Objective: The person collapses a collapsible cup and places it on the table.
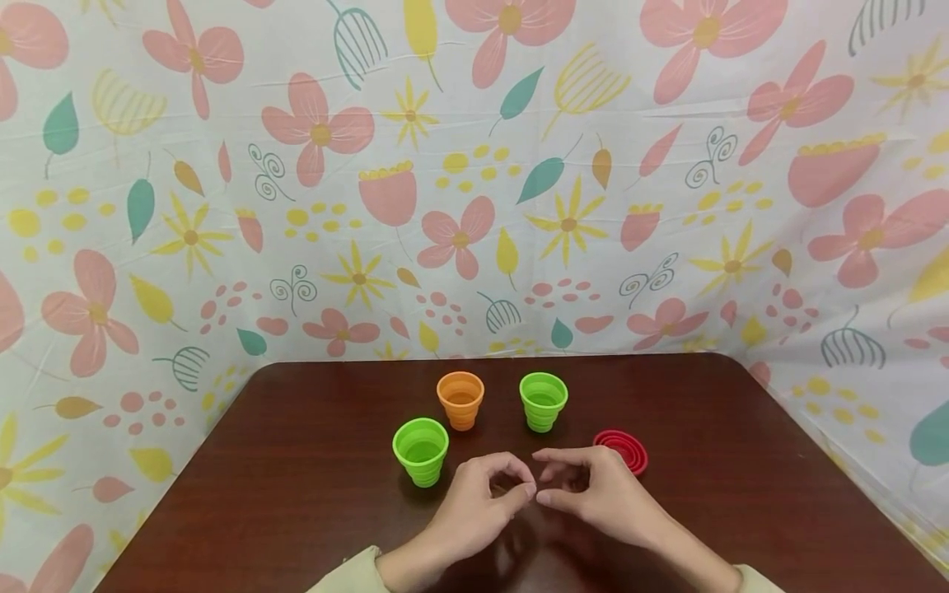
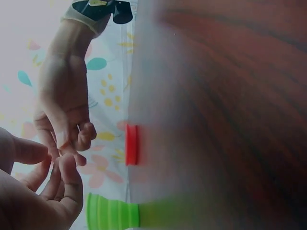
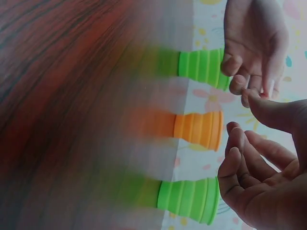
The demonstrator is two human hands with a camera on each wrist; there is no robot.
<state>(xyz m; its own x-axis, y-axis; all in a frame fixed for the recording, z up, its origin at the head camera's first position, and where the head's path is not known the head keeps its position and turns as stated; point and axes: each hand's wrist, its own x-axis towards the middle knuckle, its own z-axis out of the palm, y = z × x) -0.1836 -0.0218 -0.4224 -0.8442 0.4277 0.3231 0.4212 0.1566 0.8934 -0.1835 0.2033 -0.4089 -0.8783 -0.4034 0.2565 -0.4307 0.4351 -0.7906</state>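
Observation:
Above the front of the table, my left hand [image 1: 474, 506] and my right hand [image 1: 611, 498] face each other, thumbs and fingers curved, fingertips almost meeting. Neither visibly holds anything. The left thumb and index finger come close together; the right thumb and fingers stand apart. A green collapsible cup [image 1: 421, 451] stands upright just beyond the left hand. Farther back are an orange cup [image 1: 460, 401] and a second green cup [image 1: 544, 402], both upright and extended. A red cup [image 1: 625, 451], collapsed flat, lies behind the right hand, which partly covers it.
The dark brown wooden table [image 1: 311, 461] has rounded far corners. Right behind it hangs a white cloth [image 1: 474, 305] printed with flowers and leaves, which also runs along both sides. A dark device [image 2: 108, 10] sits on the right wrist.

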